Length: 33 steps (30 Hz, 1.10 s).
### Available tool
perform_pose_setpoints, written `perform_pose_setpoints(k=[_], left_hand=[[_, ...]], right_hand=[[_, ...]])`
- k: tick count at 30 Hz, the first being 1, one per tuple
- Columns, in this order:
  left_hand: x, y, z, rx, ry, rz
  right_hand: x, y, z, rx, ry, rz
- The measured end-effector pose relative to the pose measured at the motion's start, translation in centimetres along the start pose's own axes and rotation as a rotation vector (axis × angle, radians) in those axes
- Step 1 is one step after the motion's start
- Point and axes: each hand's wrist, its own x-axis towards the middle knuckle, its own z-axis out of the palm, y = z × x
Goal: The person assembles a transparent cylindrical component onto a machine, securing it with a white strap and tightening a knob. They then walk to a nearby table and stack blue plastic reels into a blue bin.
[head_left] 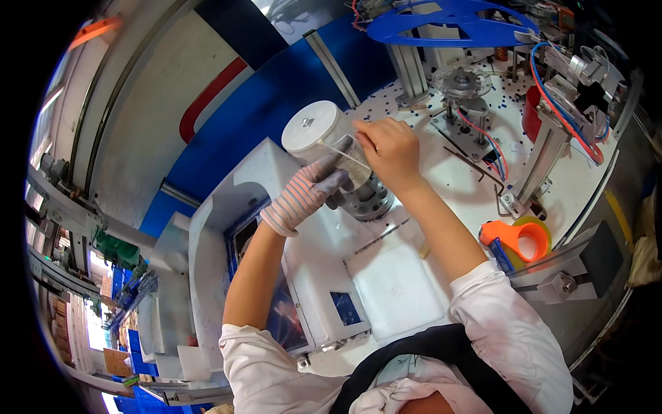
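Note:
A clear cylindrical container with a white round end (309, 128) is tilted in front of me, and a small metallic-looking piece sits on that end. Around its side wraps my left hand (314, 190), in a grey glove with pinkish stripes. A thin white strip (345, 153) crosses the clear wall toward my right hand (392, 148). That hand is bare, its fingers curled and pinched against the container's right side; what is between the fingertips is hidden. Just below the container stands a round metal fixture (369, 200), partly covered by my left hand.
An orange tape dispenser (517, 238) lies at the right of the white worktop. Behind it rise a metal post (541, 162) with red and blue hoses and a metal fixture with a clear disc (463, 83). Overhead hangs a blue spoked wheel (452, 26). White machine housing (214, 207) stands left.

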Motion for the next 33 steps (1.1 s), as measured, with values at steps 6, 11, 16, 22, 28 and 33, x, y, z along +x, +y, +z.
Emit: perform_pose_setpoints(k=[6, 11, 16, 22, 28, 33], left_hand=[[1.1, 0.2, 1.3, 0.050, 0.134, -0.136], [1.0, -1.3, 1.6, 0.162, 0.164, -0.061], [-0.9, -0.4, 2.1, 0.436, 0.118, -0.025], [-0.5, -3.1, 0.5, 0.696, 0.341, 0.121], [0.0, -1.8, 1.9, 0.738, 0.367, 0.057], [-1.7, -0.9, 2.1, 0.915, 0.310, 0.361]], right_hand=[[-0.1, -0.5, -0.2, -0.084, 0.027, -0.115], [-1.0, -1.6, 1.3, -0.160, 0.066, -0.168], [-1.8, -0.4, 2.2, -0.156, 0.116, -0.172], [-1.9, -1.0, 2.8, -0.128, 0.137, -0.151], [-2.8, -1.1, 3.4, -0.074, 0.080, -0.079], [-6.5, -4.0, 4.4, -0.024, -0.107, 0.176]])
